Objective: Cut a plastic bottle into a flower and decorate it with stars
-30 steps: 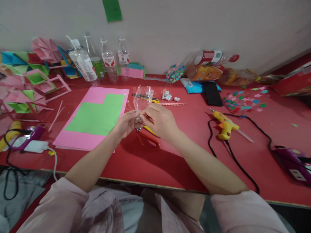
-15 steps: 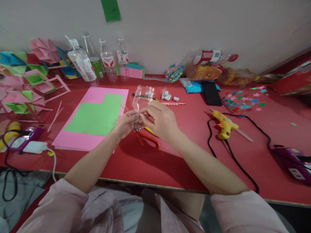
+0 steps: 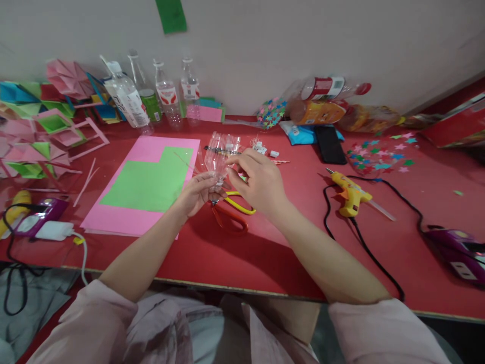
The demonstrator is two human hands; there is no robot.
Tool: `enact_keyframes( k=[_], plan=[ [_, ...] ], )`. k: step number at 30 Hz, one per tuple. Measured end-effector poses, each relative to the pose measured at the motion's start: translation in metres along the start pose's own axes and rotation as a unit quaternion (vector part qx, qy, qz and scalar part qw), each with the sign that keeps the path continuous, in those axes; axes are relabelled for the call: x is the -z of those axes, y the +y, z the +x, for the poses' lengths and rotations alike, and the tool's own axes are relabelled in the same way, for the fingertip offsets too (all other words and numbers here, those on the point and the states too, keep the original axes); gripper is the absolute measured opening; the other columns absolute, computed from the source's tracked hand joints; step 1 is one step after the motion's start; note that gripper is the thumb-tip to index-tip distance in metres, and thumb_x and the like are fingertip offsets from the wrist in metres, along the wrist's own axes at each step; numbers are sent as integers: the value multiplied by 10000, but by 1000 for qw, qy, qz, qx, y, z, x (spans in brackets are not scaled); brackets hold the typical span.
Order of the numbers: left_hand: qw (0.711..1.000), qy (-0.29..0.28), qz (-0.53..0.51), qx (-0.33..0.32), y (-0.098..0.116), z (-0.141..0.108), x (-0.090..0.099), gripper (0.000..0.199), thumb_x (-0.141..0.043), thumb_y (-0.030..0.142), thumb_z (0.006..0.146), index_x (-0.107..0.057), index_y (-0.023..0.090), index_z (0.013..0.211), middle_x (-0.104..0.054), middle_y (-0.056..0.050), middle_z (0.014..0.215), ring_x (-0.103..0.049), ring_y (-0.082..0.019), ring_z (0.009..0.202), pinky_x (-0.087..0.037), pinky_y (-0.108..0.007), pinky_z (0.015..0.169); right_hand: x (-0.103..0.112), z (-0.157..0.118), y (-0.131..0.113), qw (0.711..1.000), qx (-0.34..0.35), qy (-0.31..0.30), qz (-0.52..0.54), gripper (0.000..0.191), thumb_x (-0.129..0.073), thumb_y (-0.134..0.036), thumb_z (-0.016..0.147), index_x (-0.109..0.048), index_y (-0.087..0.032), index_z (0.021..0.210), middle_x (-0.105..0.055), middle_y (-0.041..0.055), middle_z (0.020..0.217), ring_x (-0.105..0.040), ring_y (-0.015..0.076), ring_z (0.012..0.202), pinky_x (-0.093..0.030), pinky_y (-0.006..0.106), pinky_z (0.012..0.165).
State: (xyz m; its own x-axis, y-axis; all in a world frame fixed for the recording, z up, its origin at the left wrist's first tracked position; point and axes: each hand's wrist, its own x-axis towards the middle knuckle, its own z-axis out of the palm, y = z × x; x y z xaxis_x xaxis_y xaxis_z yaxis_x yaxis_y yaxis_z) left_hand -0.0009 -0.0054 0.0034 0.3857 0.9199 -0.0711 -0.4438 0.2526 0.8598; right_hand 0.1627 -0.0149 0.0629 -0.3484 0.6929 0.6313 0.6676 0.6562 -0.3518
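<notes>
A cut piece of clear plastic bottle (image 3: 215, 156), its strips splayed, stands up from my left hand (image 3: 199, 193). The fingers of that hand are closed around its narrow lower end. My right hand (image 3: 260, 181) is at the right edge of the plastic, thumb and forefinger bent together at one of its strips; the exact contact is hard to see. A thin thread-like strip reaches left over the green paper (image 3: 151, 179). Just below the hands lie scissors with an orange and a yellow handle (image 3: 232, 222), their blades hidden. Behind the plastic, a dark pen (image 3: 223, 150) is partly covered.
Pink sheets (image 3: 131, 222) lie under the green paper. A yellow glue gun (image 3: 352, 194) with a black cord, a phone (image 3: 330, 145) and star confetti (image 3: 382, 154) are on the right. Bottles (image 3: 168, 98) stand by the wall; paper models (image 3: 41, 131) fill the left.
My right hand has moved slightly up and right, away from my left fingers. More of the plastic strips and the yellow scissor handle now show. My left hand keeps its hold.
</notes>
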Motion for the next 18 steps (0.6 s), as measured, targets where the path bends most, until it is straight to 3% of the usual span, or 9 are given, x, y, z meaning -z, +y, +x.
enact_keyframes(
  k=[11, 18],
  plan=[
    [1000, -8, 4, 13, -1, 0, -2, 284, -735, 293, 650, -624, 110, 838, -685, -34, 667, -654, -126, 556, -521, -217, 543, -3, 1, -2, 993, -73, 10, 94, 46, -549, -162, 800, -559, -202, 781, -502, -23, 708, -472, 113, 658, -365, 257, 626],
    [1000, -2, -2, 21, -3, 0, -2, 261, -707, 284, 665, -614, 112, 837, -679, -34, 654, -654, -133, 556, -520, -223, 533, -3, 2, -3, 989, -77, -5, 124, 71, -552, -143, 783, -549, -196, 737, -473, -27, 683, -462, 109, 656, -362, 257, 630]
  ],
)
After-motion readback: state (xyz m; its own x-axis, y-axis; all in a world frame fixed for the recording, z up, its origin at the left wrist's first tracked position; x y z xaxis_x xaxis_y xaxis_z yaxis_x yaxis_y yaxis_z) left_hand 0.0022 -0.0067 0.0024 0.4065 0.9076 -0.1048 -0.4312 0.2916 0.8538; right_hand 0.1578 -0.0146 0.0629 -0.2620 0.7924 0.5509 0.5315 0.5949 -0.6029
